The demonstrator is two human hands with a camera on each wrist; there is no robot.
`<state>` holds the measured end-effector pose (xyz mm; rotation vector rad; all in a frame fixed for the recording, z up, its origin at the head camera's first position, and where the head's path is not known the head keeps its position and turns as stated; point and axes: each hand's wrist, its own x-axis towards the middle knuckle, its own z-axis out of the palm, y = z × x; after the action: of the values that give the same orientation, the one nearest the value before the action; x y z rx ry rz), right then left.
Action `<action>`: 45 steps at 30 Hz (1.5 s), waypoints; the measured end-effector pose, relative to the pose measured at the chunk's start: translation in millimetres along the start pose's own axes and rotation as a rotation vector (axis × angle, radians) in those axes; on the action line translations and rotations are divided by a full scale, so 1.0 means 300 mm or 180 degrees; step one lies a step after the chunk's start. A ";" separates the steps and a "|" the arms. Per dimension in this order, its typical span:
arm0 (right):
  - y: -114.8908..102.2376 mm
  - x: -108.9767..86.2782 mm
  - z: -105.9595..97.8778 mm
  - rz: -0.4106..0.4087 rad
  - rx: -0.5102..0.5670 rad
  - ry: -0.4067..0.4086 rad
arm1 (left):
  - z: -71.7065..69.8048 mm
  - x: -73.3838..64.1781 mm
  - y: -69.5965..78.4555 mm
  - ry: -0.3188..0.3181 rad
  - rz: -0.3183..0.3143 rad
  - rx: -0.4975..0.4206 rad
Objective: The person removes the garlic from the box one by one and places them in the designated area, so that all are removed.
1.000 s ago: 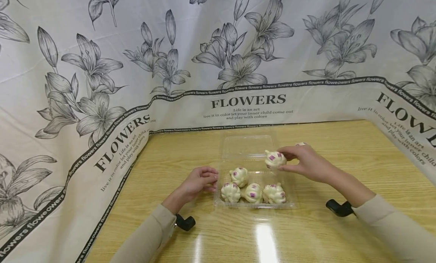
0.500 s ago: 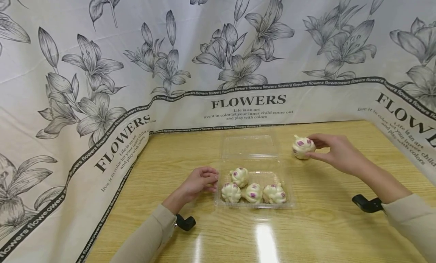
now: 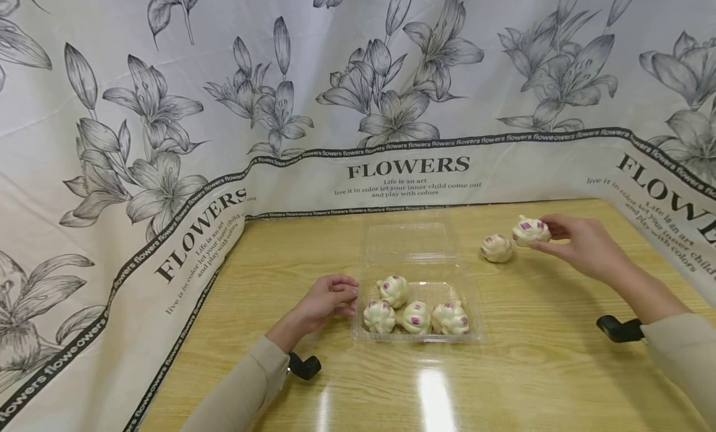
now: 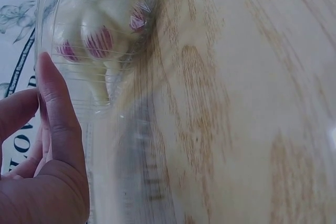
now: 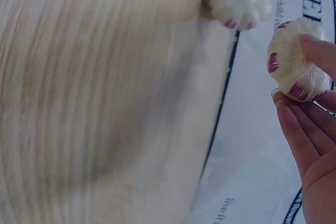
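Observation:
A garlic bulb (image 3: 530, 231), cream with purple patches, is held between the thumb and fingers of my right hand (image 3: 584, 245) at the right of the head view. The right wrist view shows the thumb on one side of this bulb (image 5: 296, 61) and the fingertips on the other. Just left of it another bulb (image 3: 496, 248) sits on the table. My left hand (image 3: 325, 301) is at the left edge of an open clear plastic box (image 3: 472, 329), pinching its rim (image 4: 42, 40) between thumb and fingers. Several garlic bulbs (image 3: 416, 317) lie inside the box, mostly along its near side.
The box's clear lid (image 3: 408, 240) lies folded back behind it. A white flower-printed cloth (image 3: 408, 177) closes off the back and sides of the wooden table (image 3: 380, 388). Black wrist mounts (image 3: 619, 328) stick out beside both forearms.
My right hand has carried its garlic bulb from over the box to the far right, past the bulb on the table, which now shows fully. The left hand has stayed at the box.

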<state>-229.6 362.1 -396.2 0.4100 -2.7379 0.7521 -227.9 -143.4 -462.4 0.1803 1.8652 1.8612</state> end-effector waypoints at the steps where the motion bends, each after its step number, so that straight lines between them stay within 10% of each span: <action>1: 0.016 0.000 0.003 0.0041 -0.0007 -0.0008 | 0.000 0.001 0.001 0.0001 0.0001 -0.0001; 14: 0.175 -0.018 0.077 0.0328 0.0001 -0.0199 | 0.004 -0.004 0.004 0.0019 0.0006 0.0007; 45: 0.173 -0.008 0.080 0.0317 0.0027 -0.0928 | 0.003 -0.012 0.015 -0.0005 0.0012 0.0047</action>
<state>-249.4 392.5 -440.2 0.4169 -3.0478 0.7837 -225.6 -143.9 -457.1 0.1905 1.8792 1.8495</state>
